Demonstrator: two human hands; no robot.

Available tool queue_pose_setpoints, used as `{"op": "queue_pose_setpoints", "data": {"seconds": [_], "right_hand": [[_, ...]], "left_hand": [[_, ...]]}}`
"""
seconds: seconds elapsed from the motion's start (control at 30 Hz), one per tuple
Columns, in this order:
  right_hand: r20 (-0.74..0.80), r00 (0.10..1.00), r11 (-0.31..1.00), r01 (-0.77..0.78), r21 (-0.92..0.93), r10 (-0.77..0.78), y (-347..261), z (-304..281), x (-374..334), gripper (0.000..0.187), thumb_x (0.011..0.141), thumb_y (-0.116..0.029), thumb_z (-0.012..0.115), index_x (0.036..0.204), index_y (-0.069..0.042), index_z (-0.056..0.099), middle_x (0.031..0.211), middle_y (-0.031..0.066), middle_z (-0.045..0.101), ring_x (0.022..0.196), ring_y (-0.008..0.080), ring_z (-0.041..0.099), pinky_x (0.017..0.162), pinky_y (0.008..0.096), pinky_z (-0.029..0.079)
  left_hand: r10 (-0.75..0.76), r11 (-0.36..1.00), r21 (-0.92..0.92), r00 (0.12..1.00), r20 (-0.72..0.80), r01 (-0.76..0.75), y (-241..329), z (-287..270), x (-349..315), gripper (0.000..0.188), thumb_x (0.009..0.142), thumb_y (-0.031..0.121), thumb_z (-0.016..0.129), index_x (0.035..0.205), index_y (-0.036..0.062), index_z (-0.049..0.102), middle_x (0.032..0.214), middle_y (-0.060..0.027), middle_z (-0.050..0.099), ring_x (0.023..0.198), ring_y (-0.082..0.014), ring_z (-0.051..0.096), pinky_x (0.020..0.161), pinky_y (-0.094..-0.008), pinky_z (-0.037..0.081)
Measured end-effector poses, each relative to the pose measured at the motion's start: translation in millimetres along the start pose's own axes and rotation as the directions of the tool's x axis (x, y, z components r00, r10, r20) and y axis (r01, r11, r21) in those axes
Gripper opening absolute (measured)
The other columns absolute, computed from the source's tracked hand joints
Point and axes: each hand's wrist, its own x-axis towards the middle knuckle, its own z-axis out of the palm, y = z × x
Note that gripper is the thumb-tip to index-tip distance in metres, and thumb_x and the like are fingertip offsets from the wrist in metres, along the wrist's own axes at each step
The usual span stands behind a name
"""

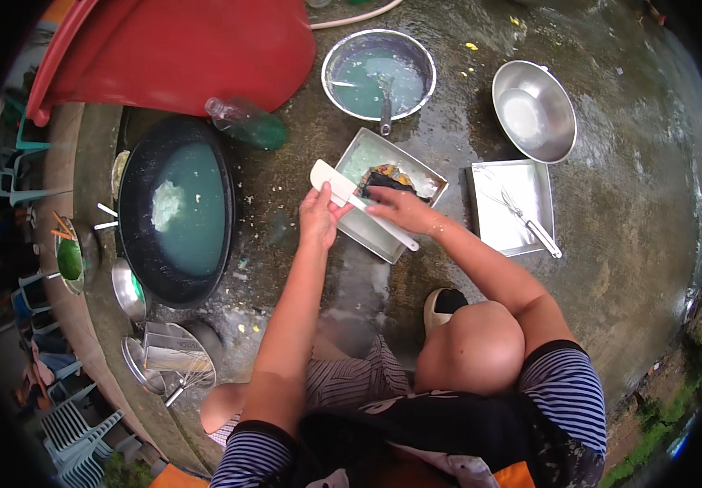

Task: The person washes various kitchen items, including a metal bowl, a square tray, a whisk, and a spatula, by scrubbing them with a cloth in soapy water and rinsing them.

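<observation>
A white spatula [330,178] is held at its blade end by my left hand [318,216], fingers closed round the neck. Its handle slants down to the right. My right hand [405,211] is beside the handle, fingers stretched out and partly apart, seemingly brushing it. Under both hands lies a rectangular metal pan [374,244] with some cloudy liquid in its far corner. Inside that pan rests a dark crumpled piece with orange and yellow patches [392,176]; I cannot make out what it is.
A round basin [388,114] of cloudy water stands ahead, a handled tool inside. On the right are a steel bowl [558,122] and a square pan [489,232] with a whisk [530,221]. A black tub [135,244], green bottle [247,124] and red tub [204,49] stand left.
</observation>
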Motion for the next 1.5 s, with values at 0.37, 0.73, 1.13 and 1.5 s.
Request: {"op": "queue_pose_setpoints", "data": {"seconds": [0.37, 0.73, 1.13, 1.5], "right_hand": [[0.291, 0.863, 0.42, -0.464, 0.78, 0.413, -11.4, 1.1, -14.7, 0.019, 0.086, -0.019, 0.045, 0.089, -0.003, 0.055, 0.053, 0.0003, 0.045, 0.04, 0.0062, 0.035, 0.035, 0.0208, 0.026], [0.182, 0.865, 0.469, -0.417, 0.779, 0.467, -14.4, -0.7, -26.9, 0.022, 0.087, -0.021, 0.044, 0.083, -0.002, 0.054, 0.05, 0.0013, 0.043, 0.037, 0.0077, 0.035, 0.034, 0.0224, 0.026], [-0.458, 0.764, 0.879, -0.468, 0.09, 0.454, 44.1, -69.5, -169.2, 0.024, 0.085, -0.022, 0.047, 0.081, -0.001, 0.057, 0.051, 0.0069, 0.051, 0.045, 0.0196, 0.048, 0.046, 0.0309, 0.039], [-0.229, 0.959, 0.871, 0.035, -0.49, -0.167, 7.7, -62.5, -82.0, 0.036, 0.072, -0.005, 0.05, 0.108, -0.011, 0.052, 0.112, 0.0157, 0.048, 0.097, 0.03, 0.047, 0.085, 0.0388, 0.038]], "left_hand": [[0.085, 0.984, 0.137, 0.982, 0.17, -0.109, -39.3, 41.6, -8.9, 0.031, 0.078, 0.001, 0.051, 0.108, -0.0035, 0.044, 0.098, -0.0145, 0.056, 0.09, -0.0225, 0.056, 0.071, -0.0307, 0.047], [-0.037, 0.999, 0.024, 0.975, 0.22, 0.033, -44.0, 48.2, -12.2, 0.026, 0.078, 0.006, 0.053, 0.102, -0.0049, 0.048, 0.096, -0.0173, 0.058, 0.084, -0.0224, 0.058, 0.069, -0.0317, 0.048], [0.152, 0.83, 0.527, 0.983, 0.102, -0.183, -35.2, 6.8, 44.6, 0.034, 0.081, 0.016, 0.055, 0.106, -0.0043, 0.047, 0.102, -0.0211, 0.055, 0.097, -0.029, 0.054, 0.081, -0.0414, 0.045], [0.363, -0.215, 0.932, 0.862, 0.353, -0.291, -12.5, 10.6, 4.2, 0.048, 0.071, 0.007, 0.06, 0.116, 0.0054, 0.044, 0.116, -0.017, 0.044, 0.109, -0.0319, 0.039, 0.09, -0.0382, 0.033]]}}
